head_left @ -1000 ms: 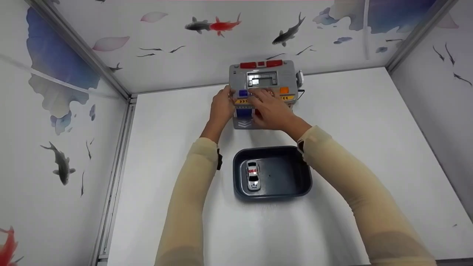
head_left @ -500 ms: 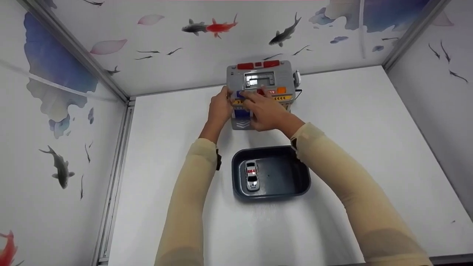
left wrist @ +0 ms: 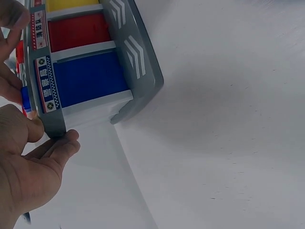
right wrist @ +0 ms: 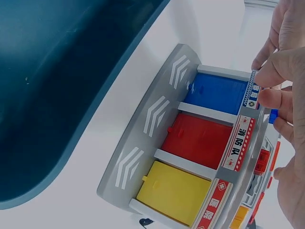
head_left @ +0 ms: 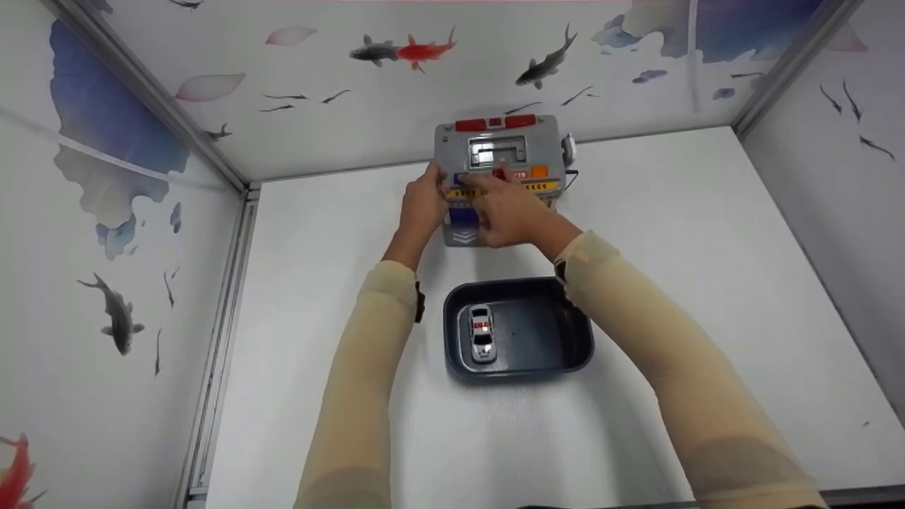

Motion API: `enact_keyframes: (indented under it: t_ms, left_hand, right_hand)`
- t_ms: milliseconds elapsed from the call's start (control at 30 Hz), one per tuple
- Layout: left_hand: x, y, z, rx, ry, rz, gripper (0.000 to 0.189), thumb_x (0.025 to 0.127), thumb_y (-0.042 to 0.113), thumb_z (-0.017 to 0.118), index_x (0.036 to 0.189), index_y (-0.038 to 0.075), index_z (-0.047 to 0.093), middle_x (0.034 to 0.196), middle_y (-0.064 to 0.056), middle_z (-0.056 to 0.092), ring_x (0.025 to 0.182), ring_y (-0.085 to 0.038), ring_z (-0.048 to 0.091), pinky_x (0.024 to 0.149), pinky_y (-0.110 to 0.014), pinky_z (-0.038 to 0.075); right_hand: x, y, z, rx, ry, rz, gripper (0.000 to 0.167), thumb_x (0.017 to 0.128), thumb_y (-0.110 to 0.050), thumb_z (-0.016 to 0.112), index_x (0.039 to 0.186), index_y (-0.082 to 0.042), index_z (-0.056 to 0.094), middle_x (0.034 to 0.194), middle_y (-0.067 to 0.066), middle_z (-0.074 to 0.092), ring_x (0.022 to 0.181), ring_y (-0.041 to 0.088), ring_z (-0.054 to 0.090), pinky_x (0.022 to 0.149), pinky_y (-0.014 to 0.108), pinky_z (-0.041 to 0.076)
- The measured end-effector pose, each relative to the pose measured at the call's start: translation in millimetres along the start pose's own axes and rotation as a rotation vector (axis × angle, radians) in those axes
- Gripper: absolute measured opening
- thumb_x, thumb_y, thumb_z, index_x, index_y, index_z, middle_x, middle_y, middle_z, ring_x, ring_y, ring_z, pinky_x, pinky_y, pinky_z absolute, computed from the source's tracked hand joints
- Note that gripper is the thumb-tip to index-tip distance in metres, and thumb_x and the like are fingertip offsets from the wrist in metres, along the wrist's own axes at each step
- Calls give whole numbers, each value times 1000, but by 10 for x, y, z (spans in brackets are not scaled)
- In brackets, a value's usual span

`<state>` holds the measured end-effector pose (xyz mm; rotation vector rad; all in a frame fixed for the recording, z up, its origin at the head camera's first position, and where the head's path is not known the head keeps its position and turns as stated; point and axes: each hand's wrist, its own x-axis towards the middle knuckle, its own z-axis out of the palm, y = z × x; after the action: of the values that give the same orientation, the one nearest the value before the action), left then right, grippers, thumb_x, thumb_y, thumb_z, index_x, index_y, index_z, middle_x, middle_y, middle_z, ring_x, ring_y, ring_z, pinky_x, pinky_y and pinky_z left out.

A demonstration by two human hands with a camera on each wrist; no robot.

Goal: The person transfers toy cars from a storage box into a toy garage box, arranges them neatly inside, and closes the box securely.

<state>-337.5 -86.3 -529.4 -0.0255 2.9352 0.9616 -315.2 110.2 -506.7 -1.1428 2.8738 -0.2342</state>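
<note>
A grey toy garage (head_left: 548, 145) stands at the back of the table, with blue (right wrist: 214, 93), red (right wrist: 198, 140) and yellow (right wrist: 174, 193) doors, all down. My left hand (head_left: 424, 205) grips its left side; in the left wrist view the thumb and fingers pinch the roof corner. My right hand (head_left: 512, 212) reaches over the front edge of the roof, its index finger extended onto the blue button (left wrist: 25, 98). Beside that finger show a red button (right wrist: 261, 162) and an orange button (head_left: 539, 171). Part of the door fronts is hidden behind the right hand in the head view.
A dark blue tray (head_left: 520, 371) lies in front of the garage, close under my right forearm. Inside it, at the left, sits a silver toy car (head_left: 482, 336) with a red roof mark. Walls printed with fish (head_left: 428, 49) enclose the table at back and sides.
My right hand has shifted slightly left over the roof, its finger now on the blue button, uncovering the label near the orange button. The left hand keeps its grip; the doors stay down.
</note>
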Motion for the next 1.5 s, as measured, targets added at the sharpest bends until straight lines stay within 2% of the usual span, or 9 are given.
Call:
enact_keyframes:
  t_ms: [100,533,667,767,833,933,1100,1300,1500]
  left_hand:
    - [-4,2,-13,9,0,14,27,113,12,60,140,12,59,129,-9,77,112,-23,73,97,-40,60]
    - [-22,-4,-25,-8,-6,23,26,113,12,60,140,11,59,125,-9,76,108,-22,71,95,-41,60]
    - [-4,9,-26,2,-11,9,27,112,11,62,139,11,59,125,-10,76,110,-23,72,97,-41,60]
    - [11,13,-27,15,-11,14,28,112,11,62,139,11,59,126,-11,76,112,-25,72,98,-43,60]
    - [16,14,-28,15,-14,14,28,112,11,62,139,11,59,126,-12,76,113,-26,73,98,-43,60]
    - [22,11,-22,23,-12,11,27,112,12,62,139,12,59,125,-11,76,114,-26,73,98,-43,60]
    - [20,7,-6,29,-4,5,26,113,13,62,138,13,59,124,-10,76,113,-25,73,98,-42,60]
    - [24,23,9,22,-11,-20,25,113,13,62,138,14,58,131,-10,75,118,-25,72,101,-43,59]
    - [37,44,20,28,-19,-57,26,114,14,60,140,16,57,136,-8,73,122,-25,71,105,-43,58]
  right_hand:
    - [5,-11,-25,11,11,-1,19,87,-22,64,80,-6,71,174,10,47,167,25,37,138,67,8]
    - [13,-21,-24,21,-8,17,20,89,-24,64,77,-8,66,175,10,47,166,27,37,139,66,10]
    - [-14,-15,-32,34,-30,19,18,91,-24,65,94,-8,73,178,9,42,169,28,33,137,70,7]
    - [-53,-15,-40,37,-49,22,35,95,-27,64,123,-7,73,182,8,35,171,30,28,136,73,6]
    - [-90,-14,-43,33,-66,24,53,99,-32,64,146,-10,65,183,7,31,172,33,24,135,74,5]
    - [-154,-4,-41,27,-80,19,71,103,-42,63,167,-17,47,184,8,29,173,35,19,135,76,5]
    - [-285,29,-13,21,-62,15,78,106,-57,62,173,-26,37,182,8,32,174,35,15,133,78,8]
    - [-491,42,53,9,-35,-13,74,106,-56,61,171,-27,41,181,7,35,172,37,21,132,79,11]
    - [-685,-21,157,94,-51,-19,77,103,-56,67,170,-26,45,179,11,38,169,40,26,130,81,17]
